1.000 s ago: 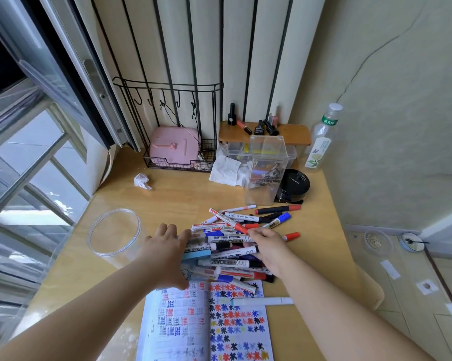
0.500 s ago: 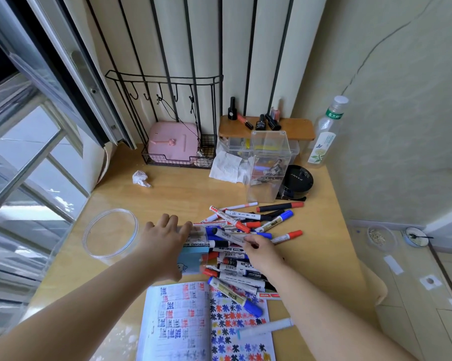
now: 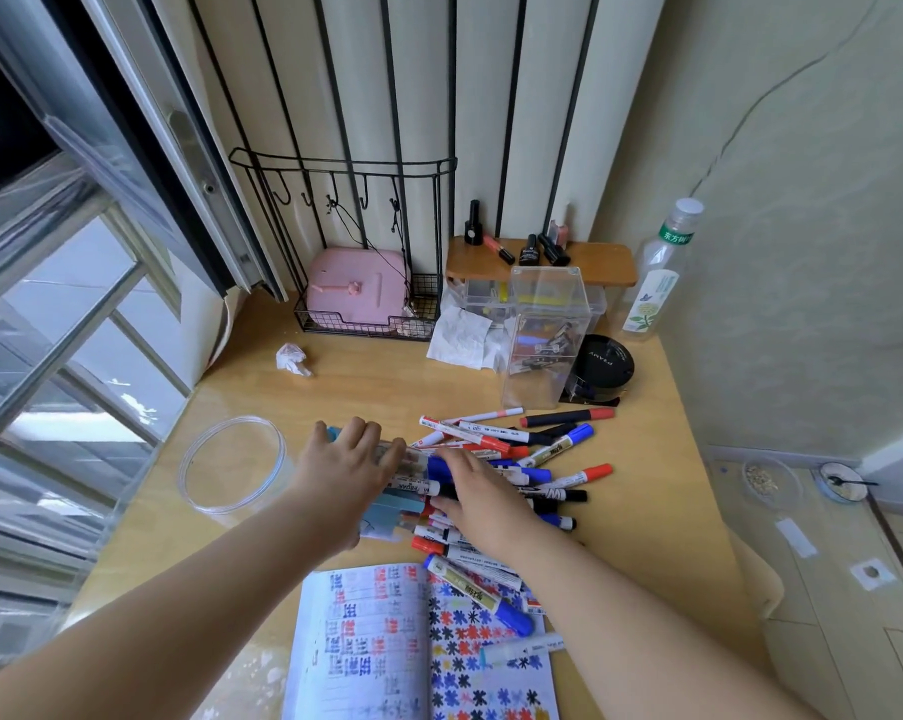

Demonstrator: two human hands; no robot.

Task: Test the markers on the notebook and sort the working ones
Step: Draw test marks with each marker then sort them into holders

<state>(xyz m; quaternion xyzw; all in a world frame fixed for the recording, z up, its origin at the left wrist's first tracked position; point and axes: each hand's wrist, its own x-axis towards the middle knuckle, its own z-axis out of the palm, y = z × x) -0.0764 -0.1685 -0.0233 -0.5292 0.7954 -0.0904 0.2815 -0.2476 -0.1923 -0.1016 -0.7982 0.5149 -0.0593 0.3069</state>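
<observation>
A person's view looks down at a wooden worktop (image 3: 335, 392) set against a wall, with a window on the left. Both bare forearms reach forward over an open notebook (image 3: 418, 652) lying at the near edge, its pages covered with rows of red, blue and black test marks and star-shaped scribbles.

Just beyond the notebook lies a loose pile of markers (image 3: 517, 459), with red, blue and black caps, pointing every way. One blue-capped marker (image 3: 478, 595) rests slanted across the notebook's upper right page, and a pale marker (image 3: 522, 649) lies lower on the same page.

The left hand (image 3: 342, 470) rests on a light blue box (image 3: 392, 511) at the left side of the pile, fingers curved over its top. The right hand (image 3: 483, 498) lies palm down on the middle of the pile, fingers fairly straight and pressing on the markers.

To the left of the hands stands a clear round container (image 3: 233, 467). Farther back are a tall clear plastic box (image 3: 545, 335), a black round tin (image 3: 607, 363), a plastic bottle (image 3: 659, 272), a crumpled tissue (image 3: 293, 358) and a pink case (image 3: 358, 291) in a wire rack.
</observation>
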